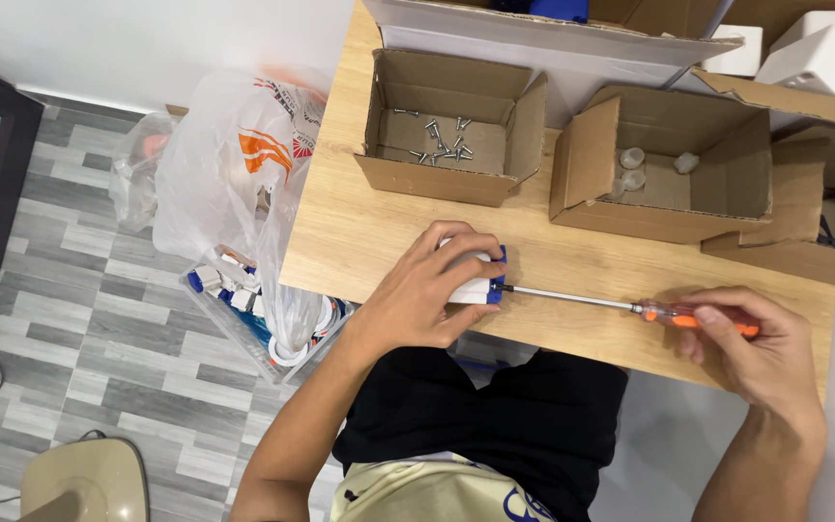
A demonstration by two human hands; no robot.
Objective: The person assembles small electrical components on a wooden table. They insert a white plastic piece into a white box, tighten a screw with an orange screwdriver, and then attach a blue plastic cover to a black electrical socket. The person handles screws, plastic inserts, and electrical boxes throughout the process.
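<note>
The left hand [427, 290] clamps a small white-and-blue part [480, 280] flat on the tabletop [359, 232], grip closed over it. The right hand [756, 343] is wrapped around the orange-handled screwdriver [630, 307], whose tip meets the part's side. This looks like screw-driving; the shaft should stay level while the handle turns.

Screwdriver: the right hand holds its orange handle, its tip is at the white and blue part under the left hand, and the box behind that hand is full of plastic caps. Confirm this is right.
One detail is wrong. The head view shows the cardboard box behind the left hand holding a few metal screws, not plastic caps. The rest stands: the right hand holds the screwdriver by its orange handle, tip at the white and blue part.
</note>
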